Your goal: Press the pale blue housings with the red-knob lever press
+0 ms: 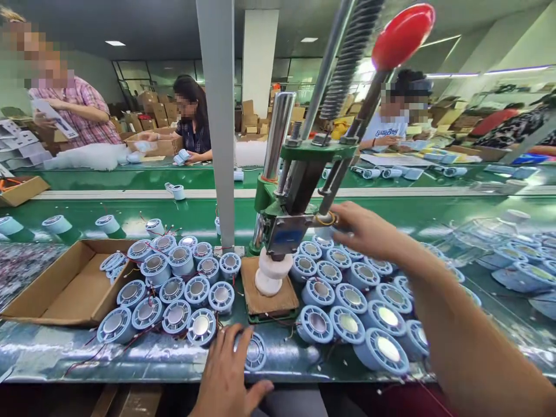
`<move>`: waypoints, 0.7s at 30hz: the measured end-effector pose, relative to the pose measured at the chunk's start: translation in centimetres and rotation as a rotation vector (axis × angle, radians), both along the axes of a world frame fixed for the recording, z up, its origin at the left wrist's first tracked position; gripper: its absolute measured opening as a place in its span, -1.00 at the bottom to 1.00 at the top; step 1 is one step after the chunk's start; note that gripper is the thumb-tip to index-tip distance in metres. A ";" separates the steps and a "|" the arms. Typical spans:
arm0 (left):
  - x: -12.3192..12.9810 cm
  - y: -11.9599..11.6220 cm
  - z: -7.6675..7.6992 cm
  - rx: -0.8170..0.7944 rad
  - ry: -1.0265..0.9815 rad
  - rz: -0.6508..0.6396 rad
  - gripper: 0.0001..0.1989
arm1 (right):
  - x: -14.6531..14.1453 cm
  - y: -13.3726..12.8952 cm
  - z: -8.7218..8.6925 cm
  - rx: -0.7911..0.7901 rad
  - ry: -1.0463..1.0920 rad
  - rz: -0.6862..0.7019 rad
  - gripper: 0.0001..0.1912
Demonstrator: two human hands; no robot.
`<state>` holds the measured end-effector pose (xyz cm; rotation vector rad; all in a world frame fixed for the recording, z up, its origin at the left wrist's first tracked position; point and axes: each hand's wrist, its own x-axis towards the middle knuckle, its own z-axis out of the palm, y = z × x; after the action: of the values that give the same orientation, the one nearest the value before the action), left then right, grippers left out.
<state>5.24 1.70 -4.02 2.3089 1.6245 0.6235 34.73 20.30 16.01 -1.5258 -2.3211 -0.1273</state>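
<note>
My left hand [228, 370] rests at the table's front edge with its fingers apart, touching or just beside a light blue round housing [256, 351]. Farther back on the right, my right hand [358, 229] reaches to the side of a green hand press [319, 152]; its fingertips are by a yellow ring, partly hidden. The press has a red knob [403, 36] on its lever. Under the press, white round pieces [270, 275] stand on a brown pad [284, 298]. Blue housings with silver discs stand on both sides, one group on the left [175, 313] and another on the right [348, 297].
An open cardboard box [72, 289] lies at the left with blue rings inside. A grey post [219, 127] rises behind the housings. Behind is a green conveyor [108, 180] with several blue parts. Several people work across it. Clear plastic [482, 231] lies at the right.
</note>
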 end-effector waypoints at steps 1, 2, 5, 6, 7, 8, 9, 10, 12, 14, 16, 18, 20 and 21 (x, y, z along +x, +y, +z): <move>0.4 0.0 0.0 -0.005 0.005 0.047 -0.28 | 0.6 -2.8 -0.1 -0.085 0.031 0.092 -0.68; 0.7 0.0 0.1 -0.006 0.005 0.077 -0.32 | 0.7 -5.9 -0.6 -0.193 0.063 0.198 -0.60; 1.2 0.1 0.4 0.027 -0.020 0.078 -0.31 | -1.5 -13.8 -3.8 -0.496 0.114 0.432 -0.36; 1.2 0.1 0.4 0.046 -0.032 0.080 -0.29 | -2.7 -15.4 -5.2 -0.567 0.129 0.468 -0.32; 1.2 0.1 0.4 0.067 -0.047 0.089 -0.30 | -4.0 -16.5 -6.6 -0.611 0.162 0.488 -0.31; 1.2 0.1 0.4 0.080 -0.068 0.098 -0.34 | -5.1 -17.1 -8.0 -0.625 0.214 0.495 -0.33; 1.1 0.0 0.4 0.083 -0.101 0.113 -0.39 | -6.0 -17.3 -9.3 -0.616 0.274 0.494 -0.35; 0.9 0.0 0.5 0.081 -0.150 0.132 -0.45 | -6.7 -17.3 -10.6 -0.591 0.334 0.485 -0.36; 0.6 -0.2 1.1 0.054 -0.287 0.168 -0.52 | -7.4 -17.3 -13.2 -0.481 0.453 0.443 -0.30; 0.3 -0.6 2.1 0.009 -0.429 0.164 -0.45 | -7.9 -17.6 -15.7 -0.290 0.575 0.354 -0.26; 0.3 -1.0 3.4 -0.023 -0.484 0.090 -0.34 | -8.6 -18.2 -18.0 -0.095 0.671 0.228 -0.26; 0.9 -1.1 4.5 -0.001 -0.426 -0.016 -0.25 | -9.6 -18.7 -19.7 0.005 0.715 0.128 -0.27; 1.7 -0.8 5.3 0.058 -0.318 -0.083 -0.21 | -10.6 -18.8 -20.6 0.021 0.735 0.073 -0.29; 2.1 -0.6 5.5 0.081 -0.272 -0.098 -0.19 | -11.1 -18.7 -20.8 0.026 0.746 0.059 -0.29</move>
<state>7.38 1.08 1.48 2.2263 1.3776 0.9486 23.64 1.56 -4.84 -1.2053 -1.7466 0.3659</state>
